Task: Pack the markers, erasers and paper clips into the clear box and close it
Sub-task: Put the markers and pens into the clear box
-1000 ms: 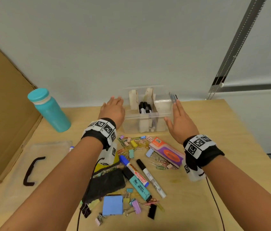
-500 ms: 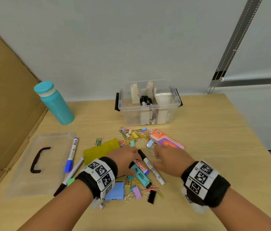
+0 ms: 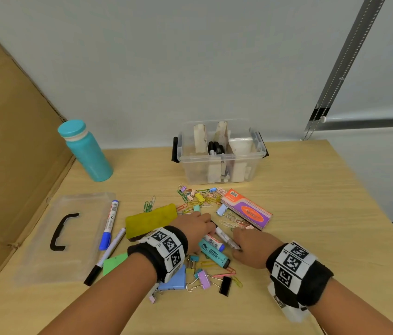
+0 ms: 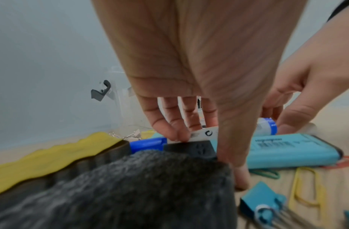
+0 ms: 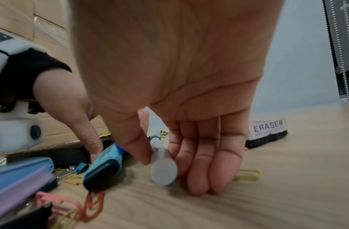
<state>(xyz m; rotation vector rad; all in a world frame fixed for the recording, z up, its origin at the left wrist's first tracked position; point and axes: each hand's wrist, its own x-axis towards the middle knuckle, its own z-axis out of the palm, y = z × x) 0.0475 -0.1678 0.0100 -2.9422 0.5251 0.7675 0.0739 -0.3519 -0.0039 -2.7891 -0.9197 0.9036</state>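
The clear box (image 3: 219, 170) stands open at the back of the table, with black markers upright between its dividers. In front of it lies a pile of markers, erasers and clips. My left hand (image 3: 202, 228) curls its fingers over a blue-capped white marker (image 4: 201, 134), thumb down beside the teal highlighter (image 3: 214, 253). Thumb and fingers of my right hand (image 3: 239, 246) pinch the tail of a black-capped white marker (image 5: 162, 170) that lies on the table. A yellow eraser (image 3: 150, 220) and an orange-purple eraser (image 3: 247, 209) flank the hands.
The box lid (image 3: 65, 238) lies at the left, with a blue marker (image 3: 109, 224) and a black marker (image 3: 107, 256) along its edge. Paper clips (image 3: 200, 197) and binder clips (image 3: 205, 279) are scattered about. A teal bottle (image 3: 85, 151) stands by the cardboard wall.
Both hands came back from the sides of the box to the pile. They have now closed on markers there.
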